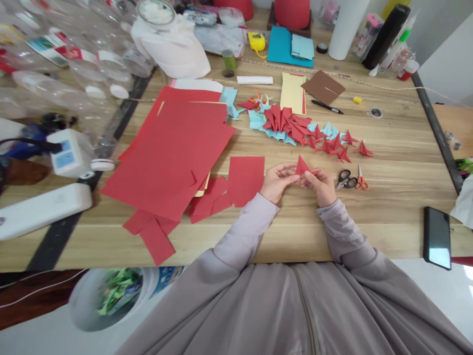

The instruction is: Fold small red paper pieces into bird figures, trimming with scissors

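A small piece of folded red paper (pixel 301 165), pointed at the top, is held up between both hands above the table. My left hand (pixel 278 180) pinches its left lower edge with thumb and fingers. On its right side, my right hand (pixel 320 185) grips the lower part, and those fingertips partly hide it. Just beyond the hands lies a long cluster of folded red paper cranes (pixel 334 143) mixed with light blue folded pieces (pixel 258 120). A square red sheet (pixel 246 178) rests flat beside my left hand. Black-handled scissors (pixel 346 179) and orange-handled scissors (pixel 361 180) lie right of my right hand.
Large red sheets (pixel 177 148) are stacked on the left, with red scraps (pixel 157 241) near the front edge. Clear plastic bottles (pixel 55 93) crowd the far left. A phone (pixel 437 236) lies at the right. A yellow tape measure (pixel 257 42) and blue paper (pixel 281 49) sit at the back.
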`<state>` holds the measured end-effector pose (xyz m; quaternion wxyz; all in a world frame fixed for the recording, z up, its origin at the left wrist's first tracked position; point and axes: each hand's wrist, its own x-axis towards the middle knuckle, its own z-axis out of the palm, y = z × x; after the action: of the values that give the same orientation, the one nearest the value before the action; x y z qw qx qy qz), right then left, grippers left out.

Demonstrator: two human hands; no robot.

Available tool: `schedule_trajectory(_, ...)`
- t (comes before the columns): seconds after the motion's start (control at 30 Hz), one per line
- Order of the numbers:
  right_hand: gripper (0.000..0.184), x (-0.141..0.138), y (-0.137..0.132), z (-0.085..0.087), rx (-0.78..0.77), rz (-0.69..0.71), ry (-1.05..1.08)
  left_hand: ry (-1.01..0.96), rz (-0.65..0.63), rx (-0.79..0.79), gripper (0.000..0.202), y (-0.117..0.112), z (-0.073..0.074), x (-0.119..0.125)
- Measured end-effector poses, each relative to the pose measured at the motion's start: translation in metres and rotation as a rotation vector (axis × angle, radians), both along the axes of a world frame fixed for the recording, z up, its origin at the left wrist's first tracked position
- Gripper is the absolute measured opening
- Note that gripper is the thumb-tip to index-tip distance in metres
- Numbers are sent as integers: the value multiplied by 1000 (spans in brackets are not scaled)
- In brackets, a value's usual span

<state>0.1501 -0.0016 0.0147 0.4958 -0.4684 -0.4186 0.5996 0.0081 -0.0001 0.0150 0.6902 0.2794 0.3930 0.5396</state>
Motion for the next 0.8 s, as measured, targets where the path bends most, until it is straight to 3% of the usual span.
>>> schedule_trajectory(0.17, 31, 0, 1, -2, 31, 25, -68, 75, -15, 59, 46, 0, -6, 1)
schedule_trajectory(0.4, 34, -2, -1, -1, 27, -53, -76, 86, 2, 20, 48, 0, -6, 4)
schedule_trajectory(0.57, 31, -1, 0, 0, 31, 5, -93, 110, -42, 21, 46, -1, -6, 2)
schedule_trajectory(0.8, 32, -1, -1, 1, -34, 57, 75, 30, -122, 34, 43, -3, -3, 1)
